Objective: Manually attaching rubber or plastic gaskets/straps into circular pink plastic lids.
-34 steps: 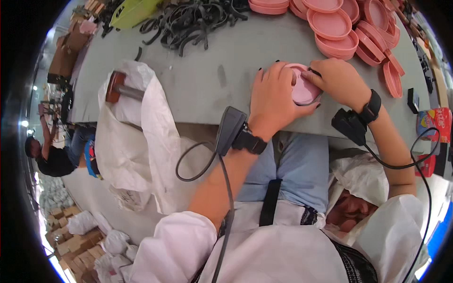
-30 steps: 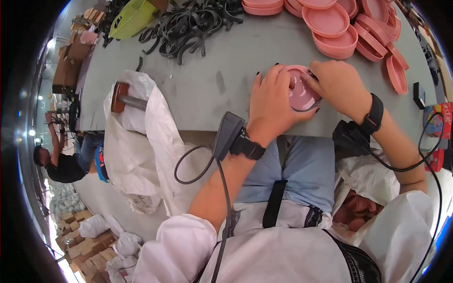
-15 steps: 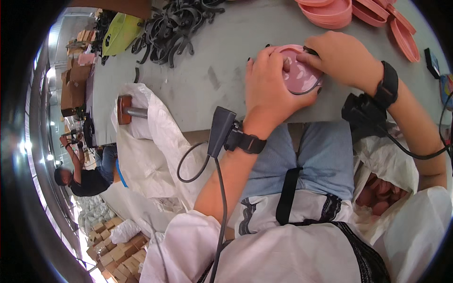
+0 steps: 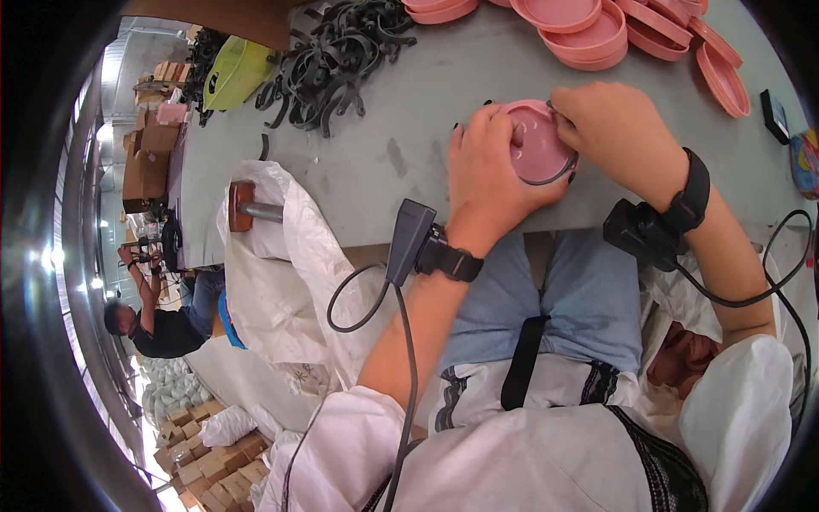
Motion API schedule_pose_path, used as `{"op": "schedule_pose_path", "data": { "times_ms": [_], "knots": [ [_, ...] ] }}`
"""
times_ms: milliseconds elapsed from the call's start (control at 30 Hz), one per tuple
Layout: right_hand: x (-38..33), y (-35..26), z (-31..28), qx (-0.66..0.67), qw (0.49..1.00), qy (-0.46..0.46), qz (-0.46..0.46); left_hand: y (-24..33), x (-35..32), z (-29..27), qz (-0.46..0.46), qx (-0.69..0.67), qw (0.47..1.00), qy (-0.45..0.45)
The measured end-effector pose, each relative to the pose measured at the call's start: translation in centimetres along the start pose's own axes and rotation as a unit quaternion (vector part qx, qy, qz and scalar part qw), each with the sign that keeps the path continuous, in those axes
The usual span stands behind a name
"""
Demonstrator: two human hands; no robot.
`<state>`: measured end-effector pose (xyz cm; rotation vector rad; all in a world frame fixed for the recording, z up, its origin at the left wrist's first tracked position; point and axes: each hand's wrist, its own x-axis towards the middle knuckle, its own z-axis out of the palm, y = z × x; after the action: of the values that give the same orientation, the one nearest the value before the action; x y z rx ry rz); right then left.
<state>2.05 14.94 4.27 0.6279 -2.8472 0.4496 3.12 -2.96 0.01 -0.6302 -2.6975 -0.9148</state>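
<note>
A round, shallow pink dish [image 4: 539,136] is held just above the near part of the grey table. My left hand [image 4: 490,175] wraps its side, the thumb reaching over the inside. Along the dish's near rim runs a thin dark band [image 4: 550,179]. At the dish's upper right, the closed fingers of my right hand [image 4: 614,128] pinch the end of the dark band against the rim; most of that grip is hidden by the fingers. Farther off lie a heap of curved black strips [image 4: 333,64] and several stacked pink dishes [image 4: 573,36].
A yellow-green basket [image 4: 235,72] stands at the far left. A white sack [image 4: 294,282] hangs by the table edge, around a metal bar with a brown end [image 4: 241,207]. Pink pieces [image 4: 682,358] fill a bag at lower right. A person [image 4: 171,324] is at far left.
My right hand has shifted slightly down along the dish's rim, its fingers more curled. The dark band now sits closer against the near rim. The view has shifted a little.
</note>
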Motion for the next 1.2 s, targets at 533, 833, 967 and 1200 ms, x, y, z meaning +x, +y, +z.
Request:
{"op": "schedule_pose_path", "data": {
  "times_ms": [533,833,967,1200],
  "knots": [
    [0.4,0.7,-0.8,0.222,0.957,0.144,0.115,-0.1,0.6,0.3,0.028,-0.019,0.996,0.079],
    [2.6,-0.6,0.7,0.239,0.967,0.018,0.08,-0.6,0.1,-0.2,0.015,-0.025,0.998,0.057],
    [1.8,-0.9,0.9,0.269,0.954,0.077,0.107,-1.0,0.0,-1.2,0.053,-0.082,0.994,0.047],
    [0.8,-1.4,1.1,0.289,0.934,0.115,0.175,-1.8,-0.7,-1.6,0.029,-0.137,0.99,0.005]
  ]
}}
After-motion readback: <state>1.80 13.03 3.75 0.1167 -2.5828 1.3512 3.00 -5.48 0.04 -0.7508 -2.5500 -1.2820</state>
